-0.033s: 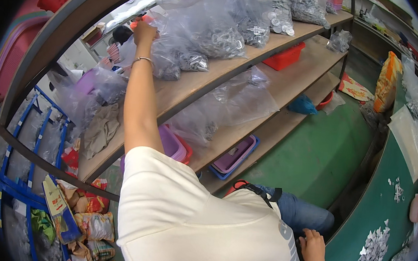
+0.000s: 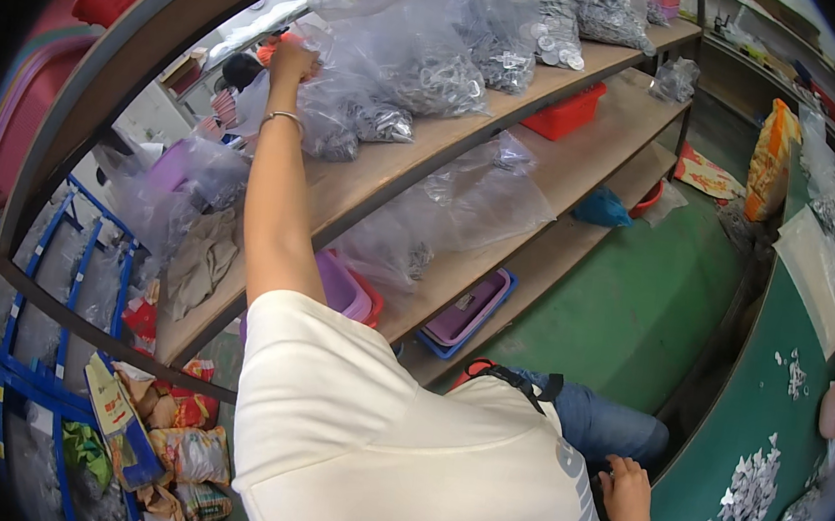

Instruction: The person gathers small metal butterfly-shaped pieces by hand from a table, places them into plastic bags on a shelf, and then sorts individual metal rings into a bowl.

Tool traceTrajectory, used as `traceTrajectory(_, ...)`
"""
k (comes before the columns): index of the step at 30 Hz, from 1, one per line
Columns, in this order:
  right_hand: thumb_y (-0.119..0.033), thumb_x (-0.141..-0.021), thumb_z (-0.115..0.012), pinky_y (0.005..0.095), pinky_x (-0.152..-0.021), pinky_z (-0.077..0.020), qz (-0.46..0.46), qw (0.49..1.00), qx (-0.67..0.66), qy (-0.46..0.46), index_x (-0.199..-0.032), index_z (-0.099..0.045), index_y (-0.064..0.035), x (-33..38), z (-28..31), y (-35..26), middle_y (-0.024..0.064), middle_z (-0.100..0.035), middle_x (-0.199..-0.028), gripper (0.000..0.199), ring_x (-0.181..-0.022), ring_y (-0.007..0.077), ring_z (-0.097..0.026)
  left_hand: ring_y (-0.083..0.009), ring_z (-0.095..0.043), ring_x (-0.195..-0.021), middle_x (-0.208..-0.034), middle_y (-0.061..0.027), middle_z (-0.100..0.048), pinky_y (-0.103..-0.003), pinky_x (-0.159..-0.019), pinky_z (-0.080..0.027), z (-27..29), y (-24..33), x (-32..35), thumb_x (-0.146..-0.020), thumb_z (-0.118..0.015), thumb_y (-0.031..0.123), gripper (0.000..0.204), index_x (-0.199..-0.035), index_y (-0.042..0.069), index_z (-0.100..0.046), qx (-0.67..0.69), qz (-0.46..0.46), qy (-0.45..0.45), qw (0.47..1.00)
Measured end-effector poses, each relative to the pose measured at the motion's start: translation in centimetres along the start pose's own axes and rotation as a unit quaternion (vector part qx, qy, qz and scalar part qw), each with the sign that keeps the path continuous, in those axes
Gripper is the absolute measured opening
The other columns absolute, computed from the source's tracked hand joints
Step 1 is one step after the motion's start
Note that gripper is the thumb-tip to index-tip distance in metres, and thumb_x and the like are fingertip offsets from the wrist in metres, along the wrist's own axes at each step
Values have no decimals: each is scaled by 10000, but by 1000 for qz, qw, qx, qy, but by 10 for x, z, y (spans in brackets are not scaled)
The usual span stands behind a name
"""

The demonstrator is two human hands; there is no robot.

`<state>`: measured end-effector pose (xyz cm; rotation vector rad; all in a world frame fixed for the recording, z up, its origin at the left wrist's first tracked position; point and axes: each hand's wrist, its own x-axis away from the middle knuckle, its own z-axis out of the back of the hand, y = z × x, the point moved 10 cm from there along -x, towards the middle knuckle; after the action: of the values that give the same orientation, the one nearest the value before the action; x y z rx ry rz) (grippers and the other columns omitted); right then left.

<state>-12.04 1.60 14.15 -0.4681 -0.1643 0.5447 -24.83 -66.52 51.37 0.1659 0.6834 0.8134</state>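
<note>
Workroom with wooden shelving (image 2: 386, 167) at left, green floor (image 2: 635, 302) and green bench (image 2: 776, 396) at right; clear bag of grey pieces (image 2: 334, 132) on the upper shelf, just below the left hand (image 2: 294, 63), whose grip is at the bag's upper plastic beside a small red-orange item (image 2: 272, 48), clamped or loose cannot be told; right hand (image 2: 626, 497) by the bench edge, grip apart, fingers loosely bent. Shelf front runs diagonally below the row of filled bags (image 2: 439, 87); open floor lies between shelving and bench; grey lettering on the cream shirt (image 2: 370, 437), coloured print on packages (image 2: 193, 452) at lower left.
</note>
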Motion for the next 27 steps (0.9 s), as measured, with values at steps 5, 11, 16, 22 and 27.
traceTrajectory(5,-78,-736,-620,395,-740,-422,-41,999,-2,23,-988,-576,-23,18,1,3,149,-579,-881,262,-834,324,-540,-267,-632,-891,-886,-136,-660,-398,-776,-486,14,46,1,-801,-549,262,248,-852,46,-662,-97,-11,119,988)
traceTrajectory(11,-92,-774,-590,409,-776,-419,-146,985,-46,84,-1017,-557,-29,56,19,29,168,-567,-965,254,-887,347,-528,-262,-524,-769,-843,-94,-592,-365,-796,-384,84,182,193,-715,-523,-27,177,-780,62,-661,250,-367,538,717)
traceTrajectory(16,-77,-778,-581,387,-789,-409,-222,948,-69,217,-991,-547,-15,119,53,45,147,-551,-940,225,-901,325,-509,-193,-512,-636,-821,-126,-533,-295,-615,-451,18,270,377,-788,-480,-84,94,-852,-69,-549,656,-391,307,568)
traceTrajectory(22,-132,-740,-639,392,-891,-366,-412,770,67,482,-1094,-525,-17,270,75,74,160,-515,-1102,390,-1047,335,-465,-307,-470,-1074,-1120,-136,-516,-385,-933,-357,-42,374,719,-706,-581,-2,340,-1043,38,-558,532,-675,-374,349)
traceTrajectory(27,-323,-797,-591,462,-991,-270,-567,692,141,424,-1212,-505,-126,334,51,119,148,-440,-1266,467,-1201,366,-350,-396,-226,-1289,-1390,-162,-288,-504,-1022,-234,-42,358,919,-818,-586,161,540,-1309,102,-369,422,-777,-447,134)
